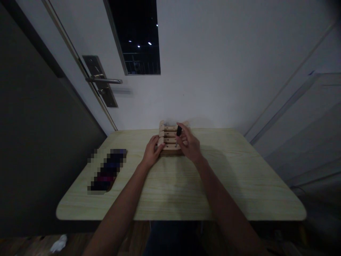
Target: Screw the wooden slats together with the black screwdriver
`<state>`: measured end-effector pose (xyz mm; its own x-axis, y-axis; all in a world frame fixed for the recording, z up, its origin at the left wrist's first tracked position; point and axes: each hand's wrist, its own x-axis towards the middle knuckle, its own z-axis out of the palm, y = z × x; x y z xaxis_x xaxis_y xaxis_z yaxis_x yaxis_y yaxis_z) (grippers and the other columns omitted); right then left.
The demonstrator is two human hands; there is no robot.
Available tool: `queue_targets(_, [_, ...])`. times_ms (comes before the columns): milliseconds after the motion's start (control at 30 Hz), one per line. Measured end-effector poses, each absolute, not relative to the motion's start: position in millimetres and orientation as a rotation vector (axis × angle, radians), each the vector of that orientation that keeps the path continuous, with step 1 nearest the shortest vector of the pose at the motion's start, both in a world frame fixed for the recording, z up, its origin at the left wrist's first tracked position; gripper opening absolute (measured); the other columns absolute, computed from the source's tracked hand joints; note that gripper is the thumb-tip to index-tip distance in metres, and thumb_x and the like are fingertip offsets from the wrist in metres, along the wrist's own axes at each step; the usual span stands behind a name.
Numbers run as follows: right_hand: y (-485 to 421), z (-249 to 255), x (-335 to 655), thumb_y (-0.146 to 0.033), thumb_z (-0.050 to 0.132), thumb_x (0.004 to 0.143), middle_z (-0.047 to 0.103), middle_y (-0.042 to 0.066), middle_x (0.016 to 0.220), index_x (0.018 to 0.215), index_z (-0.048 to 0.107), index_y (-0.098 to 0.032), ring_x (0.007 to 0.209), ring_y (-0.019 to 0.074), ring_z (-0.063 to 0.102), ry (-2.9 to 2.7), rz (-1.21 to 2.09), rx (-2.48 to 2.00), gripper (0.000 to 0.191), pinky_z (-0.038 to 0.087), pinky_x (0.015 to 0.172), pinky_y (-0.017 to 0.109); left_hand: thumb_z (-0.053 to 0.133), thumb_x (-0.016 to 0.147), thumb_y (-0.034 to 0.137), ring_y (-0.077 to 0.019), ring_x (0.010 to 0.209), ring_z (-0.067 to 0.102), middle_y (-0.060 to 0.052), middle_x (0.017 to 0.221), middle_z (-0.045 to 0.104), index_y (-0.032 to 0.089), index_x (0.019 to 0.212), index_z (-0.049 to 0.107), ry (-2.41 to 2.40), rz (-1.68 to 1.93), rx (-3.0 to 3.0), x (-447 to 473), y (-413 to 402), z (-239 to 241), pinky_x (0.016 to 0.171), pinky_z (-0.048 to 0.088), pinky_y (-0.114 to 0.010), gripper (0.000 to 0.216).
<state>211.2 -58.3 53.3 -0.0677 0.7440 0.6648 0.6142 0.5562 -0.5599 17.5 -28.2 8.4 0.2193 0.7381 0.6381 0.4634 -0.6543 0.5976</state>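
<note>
Bare forearms (121,204) reach across pale wood-grain surface (261,185). At left, dark rectangular object (109,170), pixelated, lies flat. Left hand (151,152), half curled, grips left end of pale slatted wooden block (169,140) near surface's far edge. Right hand (190,144), fingers pinched, holds black-handled, metal-shafted screwdriver (179,131) pointing down at nearest slat.

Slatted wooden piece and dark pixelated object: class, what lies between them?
The head view shows wood-grain tabletop beside the dark pixelated object, then the left hand's grip against the slatted wooden piece.
</note>
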Motion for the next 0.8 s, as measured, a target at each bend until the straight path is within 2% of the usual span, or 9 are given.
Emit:
queue_targets(100, [-59.3, 55.0, 212.9, -0.034, 0.038, 0.094, 0.063, 0.003, 0.119, 0.138, 0.037, -0.03, 0.092, 0.0164, 0.064, -1.772, 0.21, -1.075, 0.044, 0.051, 0.08, 0.031, 0.047, 0.089, 0.039, -0.0212, 0.105, 0.054, -0.01, 0.113, 0.057, 0.019, 0.109, 0.057, 1.129, 1.403, 2.223, 17.4, -28.1, 8.0, 0.095, 0.044, -0.037, 0.03])
queue_targets(167, [-58.7, 54.3, 213.4, -0.036, 0.037, 0.094, 0.064, 0.004, 0.118, 0.138, 0.037, -0.03, 0.093, 0.0173, 0.064, -1.762, 0.223, -1.075, 0.044, 0.052, 0.08, 0.032, 0.047, 0.089, 0.039, -0.0212, 0.105, 0.054, -0.01, 0.112, 0.057, 0.018, 0.109, 0.057, 1.13, 1.404, 2.219, 17.5, -28.5, 8.7, 0.094, 0.045, -0.037, 0.03])
queue_targets(300, [-56.6, 51.7, 212.5, -0.038, 0.038, 0.094, 0.07, 0.003, 0.104, 0.137, 0.039, -0.03, 0.085, 0.0169, 0.066, -1.736, 0.231, -1.091, 0.043, 0.052, 0.075, 0.03, 0.048, 0.089, 0.04, -0.0219, 0.105, 0.054, -0.011, 0.112, 0.058, 0.018, 0.109, 0.057, 1.137, 1.398, 2.212, 17.7, -29.0, 10.3, 0.095, 0.044, -0.038, 0.032])
queue_targets(400, [-55.5, 50.9, 211.3, -0.039, 0.042, 0.093, 0.07, 0.002, 0.101, 0.135, 0.04, -0.03, 0.082, 0.0163, 0.065, -1.716, 0.212, -1.08, 0.043, 0.051, 0.075, 0.03, 0.047, 0.089, 0.041, -0.0217, 0.105, 0.054, -0.011, 0.112, 0.058, 0.018, 0.109, 0.057, 1.138, 1.394, 2.214, 17.7, -29.1, 10.5, 0.094, 0.045, -0.038, 0.032])
queue_targets(567, [-54.1, 49.7, 211.3, -0.044, 0.052, 0.088, 0.066, 0.0, 0.085, 0.134, 0.043, -0.029, 0.059, 0.0127, 0.053, -1.73, 0.143, -1.137, 0.049, 0.047, 0.061, 0.026, 0.045, 0.09, 0.042, -0.0209, 0.106, 0.054, -0.01, 0.113, 0.057, 0.018, 0.109, 0.057, 1.122, 1.4, 2.216, 18.0, -29.1, 9.9, 0.094, 0.045, -0.036, 0.033])
queue_targets(667, [-53.8, 48.6, 211.5, -0.045, 0.051, 0.088, 0.065, 0.0, 0.089, 0.137, 0.04, -0.029, 0.055, 0.0113, 0.05, -1.726, 0.106, -1.147, 0.053, 0.047, 0.06, 0.026, 0.046, 0.09, 0.041, -0.0209, 0.105, 0.054, -0.01, 0.112, 0.057, 0.017, 0.109, 0.057, 1.117, 1.395, 2.22, 18.1, -29.2, 10.2, 0.094, 0.045, -0.036, 0.033])
queue_targets(800, [-55.0, 49.3, 211.1, -0.042, 0.048, 0.09, 0.065, 0.002, 0.102, 0.133, 0.044, -0.029, 0.06, 0.0118, 0.054, -1.751, 0.065, -1.123, 0.046, 0.048, 0.064, 0.028, 0.046, 0.09, 0.04, -0.0214, 0.105, 0.054, -0.011, 0.112, 0.057, 0.017, 0.109, 0.056, 1.124, 1.394, 2.222, 17.9, -29.2, 10.6, 0.094, 0.045, -0.037, 0.032])
